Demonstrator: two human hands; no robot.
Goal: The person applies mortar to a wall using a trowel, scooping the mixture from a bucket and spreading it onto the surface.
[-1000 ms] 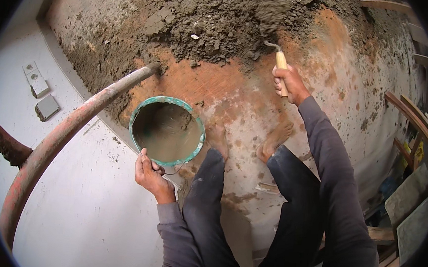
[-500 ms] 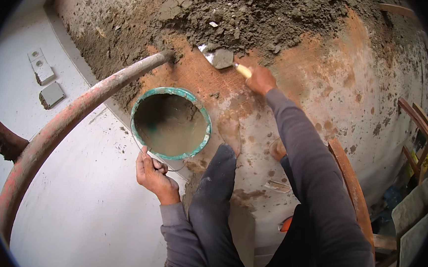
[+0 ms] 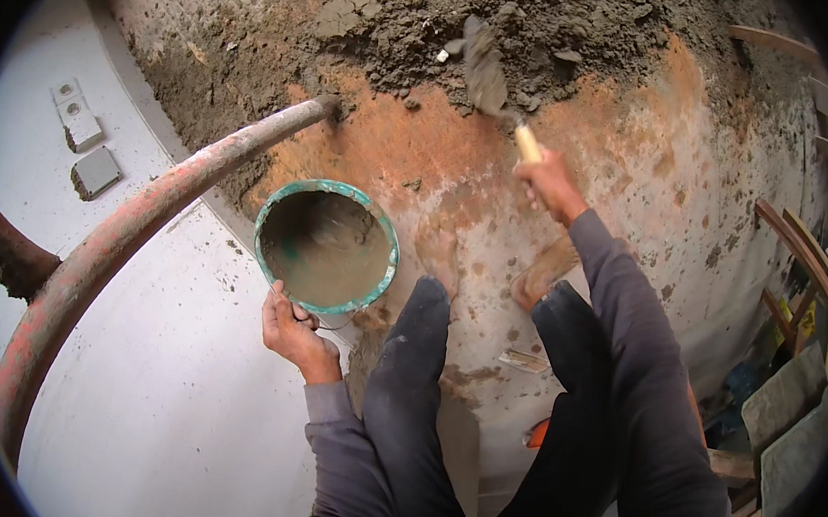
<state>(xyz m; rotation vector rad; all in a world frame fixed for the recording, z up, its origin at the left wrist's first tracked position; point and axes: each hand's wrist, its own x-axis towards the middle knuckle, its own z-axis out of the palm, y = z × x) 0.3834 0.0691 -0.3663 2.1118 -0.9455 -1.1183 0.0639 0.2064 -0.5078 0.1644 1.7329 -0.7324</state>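
My left hand (image 3: 299, 335) is closed at the near side of a teal-rimmed bucket (image 3: 395, 260), gripping its thin wire handle by the rim. Wet grey-brown mortar (image 3: 341, 268) lies inside the bucket. My right hand (image 3: 552, 185) is wrapped around the pale handle of a trowel (image 3: 485, 74). The blade, smeared grey and a little blurred, reaches over the near edge of a heap of damp mortar mix (image 3: 391, 36). Whether the blade touches the heap, I cannot tell.
A curved, paint-worn pipe (image 3: 150, 194) runs along the left, beside a white wall (image 3: 166, 376) with sockets (image 3: 80, 123). My bare feet stand on the stained floor (image 3: 647, 227). Wooden pieces (image 3: 794, 242) and grey slabs (image 3: 788, 400) lie at right.
The trowel has swung up and right from the bare orange floor patch to the heap's edge, its blade now pointing away from me. My left hand stays at the bucket.
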